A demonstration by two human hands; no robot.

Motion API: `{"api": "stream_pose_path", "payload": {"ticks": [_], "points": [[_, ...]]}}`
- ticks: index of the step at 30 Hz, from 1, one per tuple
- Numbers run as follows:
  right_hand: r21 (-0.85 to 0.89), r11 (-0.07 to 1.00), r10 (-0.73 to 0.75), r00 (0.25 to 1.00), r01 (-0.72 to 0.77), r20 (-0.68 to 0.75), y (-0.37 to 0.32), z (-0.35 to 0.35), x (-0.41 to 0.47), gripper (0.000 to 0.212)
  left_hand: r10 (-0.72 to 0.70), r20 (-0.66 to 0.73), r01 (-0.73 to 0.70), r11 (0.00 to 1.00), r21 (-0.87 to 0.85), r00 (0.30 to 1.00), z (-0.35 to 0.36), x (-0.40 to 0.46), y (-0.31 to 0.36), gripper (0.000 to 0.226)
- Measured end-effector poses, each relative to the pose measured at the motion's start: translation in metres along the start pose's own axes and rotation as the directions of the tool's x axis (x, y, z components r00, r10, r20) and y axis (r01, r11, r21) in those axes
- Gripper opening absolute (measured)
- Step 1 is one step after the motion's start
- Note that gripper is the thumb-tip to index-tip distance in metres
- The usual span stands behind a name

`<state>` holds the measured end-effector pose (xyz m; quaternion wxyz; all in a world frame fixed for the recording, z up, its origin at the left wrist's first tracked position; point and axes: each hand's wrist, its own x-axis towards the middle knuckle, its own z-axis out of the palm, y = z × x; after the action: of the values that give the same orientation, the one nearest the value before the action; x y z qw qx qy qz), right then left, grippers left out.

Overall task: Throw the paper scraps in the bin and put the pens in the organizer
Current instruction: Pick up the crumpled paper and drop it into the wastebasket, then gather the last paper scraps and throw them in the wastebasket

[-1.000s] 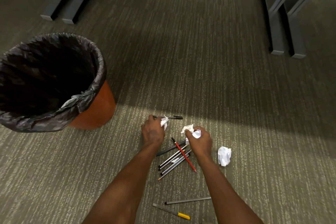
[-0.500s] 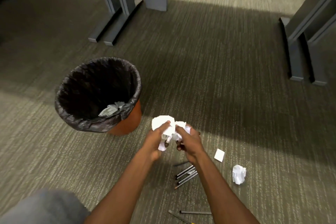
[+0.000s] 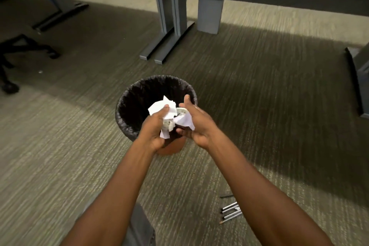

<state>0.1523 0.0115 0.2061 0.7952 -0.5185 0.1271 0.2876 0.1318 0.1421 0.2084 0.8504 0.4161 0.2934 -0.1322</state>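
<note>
left hand point(image 3: 153, 132) grips paper scraps point(image 3: 161, 109) | right hand point(image 3: 196, 124) seemingly loosening | over bin point(image 3: 127, 106)

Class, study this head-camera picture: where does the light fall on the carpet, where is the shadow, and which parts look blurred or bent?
Head view: a bright band crosses the carpet by the bin, with the desks' shadow behind it; the carpet streaks with motion blur toward the edges; the desk legs lean from wide-angle distortion; the paper scraps in both hands look washed out; the pens stay fairly sharp.
</note>
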Motion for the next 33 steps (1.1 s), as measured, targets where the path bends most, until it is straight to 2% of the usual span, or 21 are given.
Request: {"api": "stream_pose_path", "payload": {"ticks": [3,6,8,12,15,19,22,25,28,31,33], "points": [[0.117,0.987,0.109,0.993,-0.113,0.038,-0.006,0.015,0.016,0.061,-0.059,-0.041,0.058,0.998,-0.033,0.997,-0.012,0.004,0.013,0.053],[0.225,0.965,0.133,0.991,-0.133,0.015,-0.007,0.021,0.026,0.071,-0.018,-0.077,0.015,0.999,-0.039,0.997,-0.022,0.009,0.023,0.064],[0.257,0.957,0.135,0.991,-0.134,0.015,-0.007,0.023,0.029,0.073,0.011,-0.053,-0.014,0.998,-0.061,0.999,-0.026,0.011,0.027,0.069],[0.285,0.949,0.135,0.991,-0.130,0.004,-0.001,0.023,0.031,0.088,0.065,-0.102,-0.080,0.986,-0.146,0.993,-0.031,0.016,0.029,0.053],[0.318,0.941,0.120,0.993,-0.115,0.002,0.001,0.021,0.028,0.094,0.095,-0.076,-0.107,0.981,-0.164,0.993,-0.030,0.018,0.027,0.049],[0.379,0.924,0.048,0.999,-0.052,0.018,0.002,0.013,0.015,0.085,0.152,-0.115,-0.163,0.981,-0.101,0.982,-0.028,0.026,0.020,0.051],[0.356,0.933,-0.047,0.999,0.046,-0.006,0.012,-0.012,-0.001,0.067,0.289,-0.117,-0.280,0.956,0.089,0.950,-0.018,0.030,0.006,0.046],[0.328,0.938,-0.095,0.993,0.112,-0.069,0.029,-0.058,-0.022,0.055,0.468,-0.072,-0.427,0.851,0.305,0.881,-0.007,0.032,-0.013,0.051],[0.308,0.941,-0.079,0.976,0.139,-0.202,0.055,-0.118,-0.045,0.048,0.649,0.104,-0.589,0.597,0.544,0.754,0.005,0.026,-0.037,0.054],[0.291,0.945,-0.020,0.918,0.147,-0.396,0.083,-0.177,-0.068,0.046,0.711,0.269,-0.705,0.429,0.565,0.649,0.016,0.019,-0.074,0.048],[0.259,0.958,0.031,0.855,0.122,-0.517,0.101,-0.208,-0.083,0.040,0.679,0.359,-0.723,0.373,0.582,0.640,0.021,0.019,-0.109,0.042]]}}
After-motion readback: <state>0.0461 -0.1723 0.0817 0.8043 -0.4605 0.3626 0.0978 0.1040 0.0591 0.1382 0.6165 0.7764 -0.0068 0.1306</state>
